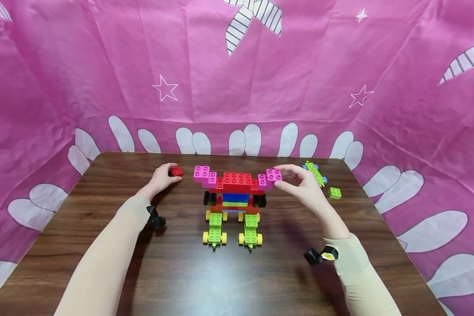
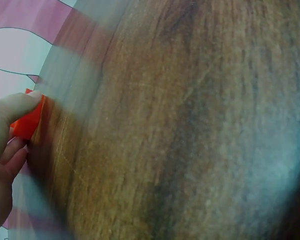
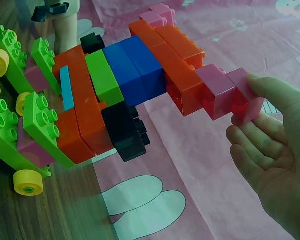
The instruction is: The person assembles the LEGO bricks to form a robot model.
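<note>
A figure built of toy building bricks (image 1: 237, 179) stands upright mid-table, on lime-green wheeled bases (image 1: 214, 235) with yellow wheels. Its body has red, blue and lime bricks, with a black brick (image 3: 124, 132) on each side. Stepped pink bricks rise at both upper ends. My right hand (image 1: 302, 182) pinches the outer pink brick (image 1: 274, 174) at the right end between thumb and fingers, as the right wrist view shows closely. Off to the left, my left hand (image 1: 162, 177) holds a loose red brick (image 1: 176, 171) between thumb and fingers, low at the table.
Beyond my right hand lie a lime wheeled base (image 1: 315, 173) with blue wheels and a small lime brick (image 1: 335, 193). Pink patterned cloth (image 1: 237, 87) surrounds the brown wooden table (image 1: 181, 281) at the back and sides. A small black device is strapped to each wrist.
</note>
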Motion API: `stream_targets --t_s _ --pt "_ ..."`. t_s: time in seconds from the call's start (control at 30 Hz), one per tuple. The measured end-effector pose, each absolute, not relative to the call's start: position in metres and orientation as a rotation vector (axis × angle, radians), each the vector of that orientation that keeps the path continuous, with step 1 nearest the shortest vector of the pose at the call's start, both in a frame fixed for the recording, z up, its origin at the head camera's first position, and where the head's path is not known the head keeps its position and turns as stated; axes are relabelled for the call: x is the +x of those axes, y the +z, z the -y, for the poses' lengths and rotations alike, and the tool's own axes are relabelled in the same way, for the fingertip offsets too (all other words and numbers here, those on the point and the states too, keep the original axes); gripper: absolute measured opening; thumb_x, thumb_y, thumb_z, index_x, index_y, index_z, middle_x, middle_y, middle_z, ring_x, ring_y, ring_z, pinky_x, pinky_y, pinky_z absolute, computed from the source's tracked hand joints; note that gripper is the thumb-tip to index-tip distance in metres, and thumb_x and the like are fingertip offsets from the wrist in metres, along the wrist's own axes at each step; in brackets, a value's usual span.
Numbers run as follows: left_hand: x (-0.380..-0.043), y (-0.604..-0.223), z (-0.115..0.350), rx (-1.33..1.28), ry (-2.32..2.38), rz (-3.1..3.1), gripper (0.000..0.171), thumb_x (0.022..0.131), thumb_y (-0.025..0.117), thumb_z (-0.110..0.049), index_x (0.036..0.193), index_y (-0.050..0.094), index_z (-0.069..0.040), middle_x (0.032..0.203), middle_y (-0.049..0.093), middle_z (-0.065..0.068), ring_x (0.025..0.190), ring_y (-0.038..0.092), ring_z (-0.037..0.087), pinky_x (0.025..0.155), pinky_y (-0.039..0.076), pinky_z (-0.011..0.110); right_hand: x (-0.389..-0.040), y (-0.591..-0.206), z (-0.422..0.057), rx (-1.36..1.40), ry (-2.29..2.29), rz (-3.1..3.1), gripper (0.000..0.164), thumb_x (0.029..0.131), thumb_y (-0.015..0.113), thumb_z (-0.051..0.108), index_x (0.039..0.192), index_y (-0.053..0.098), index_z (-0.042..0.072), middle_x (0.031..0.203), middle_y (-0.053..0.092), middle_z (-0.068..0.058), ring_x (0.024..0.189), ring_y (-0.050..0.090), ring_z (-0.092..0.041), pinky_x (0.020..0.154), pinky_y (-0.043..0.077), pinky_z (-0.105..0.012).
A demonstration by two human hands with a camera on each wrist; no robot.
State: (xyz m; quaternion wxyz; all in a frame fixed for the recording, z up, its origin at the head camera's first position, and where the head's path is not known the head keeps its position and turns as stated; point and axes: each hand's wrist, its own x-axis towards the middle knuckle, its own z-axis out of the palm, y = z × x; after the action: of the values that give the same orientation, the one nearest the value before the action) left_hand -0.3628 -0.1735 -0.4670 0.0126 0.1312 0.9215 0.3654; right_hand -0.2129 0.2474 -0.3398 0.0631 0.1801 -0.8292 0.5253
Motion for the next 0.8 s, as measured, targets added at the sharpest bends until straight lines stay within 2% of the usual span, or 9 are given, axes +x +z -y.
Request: stream_targets --t_s 0.5,0.8 --pt "-0.357 -0.465 0.182 0.374 1.100 -2.896 0.048 0.089 0.065 -0.008 0.130 0.049 0.012 0.124 0.055 0.031 0.114 0.053 0.042 0.099 0.041 0.051 -0.215 -0.339 -0.244 0.548 1.627 2.513 0.037 0.086 0.071 0.009 0.121 0.062 0.001 0.102 0.067 0.010 0.092 0.066 -0.004 0.074 0.055 -0.022" --pt "-0.358 -0.446 0.180 0.345 1.216 -2.879 0.047 0.090 0.066 -0.012 0.129 0.051 0.009 0.123 0.057 0.029 0.113 0.054 0.039 0.099 0.042 0.049 -0.214 -0.339 -0.247 0.546 1.617 2.512 0.038 0.086 0.071 0.007 0.122 0.061 -0.001 0.102 0.067 0.012 0.090 0.067 -0.004 0.074 0.055 -0.021"
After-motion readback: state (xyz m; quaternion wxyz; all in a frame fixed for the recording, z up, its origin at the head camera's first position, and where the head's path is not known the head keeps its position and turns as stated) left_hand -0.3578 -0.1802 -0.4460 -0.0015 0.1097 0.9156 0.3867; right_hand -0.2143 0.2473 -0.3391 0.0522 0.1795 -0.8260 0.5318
